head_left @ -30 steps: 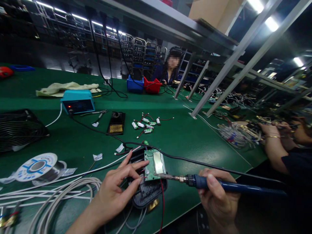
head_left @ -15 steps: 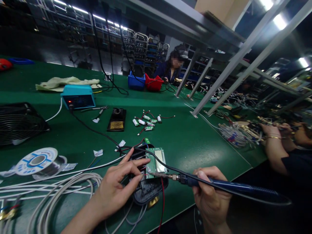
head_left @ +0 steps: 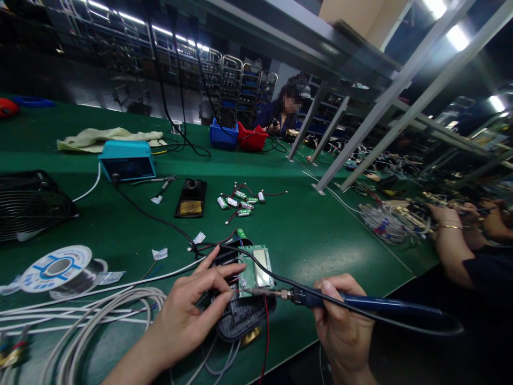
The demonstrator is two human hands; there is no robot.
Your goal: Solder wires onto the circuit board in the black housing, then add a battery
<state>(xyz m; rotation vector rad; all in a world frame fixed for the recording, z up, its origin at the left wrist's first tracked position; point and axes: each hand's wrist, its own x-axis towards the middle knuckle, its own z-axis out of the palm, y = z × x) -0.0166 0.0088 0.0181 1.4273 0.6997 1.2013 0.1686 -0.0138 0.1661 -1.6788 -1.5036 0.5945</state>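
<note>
At the near edge of the worktop [head_left: 320, 235], the left hand [head_left: 188, 315] is resting over a black housing [head_left: 240, 315], fingers spread, with thumb and forefinger tips pinching at the left edge of the green board [head_left: 256, 272] that is lying on the housing. The right hand [head_left: 344, 326] is gripping the blue iron [head_left: 360, 303], fingers wrapped around the handle and thumb lying along its top; the metal tip is touching the board's lower left corner. The iron's black cord [head_left: 168, 224] is looping over the board and running back across the worktop, partly covering the board's upper edge. A red wire [head_left: 266, 331] is hanging from the board over the housing toward the near edge.

Left of the housing, a bundle of grey cables [head_left: 100, 315] is sprawling along the near edge, and a solder reel [head_left: 56, 267] is lying just beyond it. Small paper scraps [head_left: 160, 253] are sitting between reel and housing. At the left edge, a black fan [head_left: 28, 203] is standing.

Mid-worktop, a tip stand [head_left: 191, 198] is sitting beside a scatter of small wired cells [head_left: 240, 202], with cutters [head_left: 162, 187] to its left. Behind them a teal station [head_left: 127, 160] is standing, and a cloth [head_left: 108, 138] is lying beyond that.

At the right edge, a co-worker's hands [head_left: 449, 219] are working over a cable bundle [head_left: 385, 222]. At the far edge, a blue bin [head_left: 223, 136] and a red bin [head_left: 250, 140] are standing together before another seated person [head_left: 280, 112].
</note>
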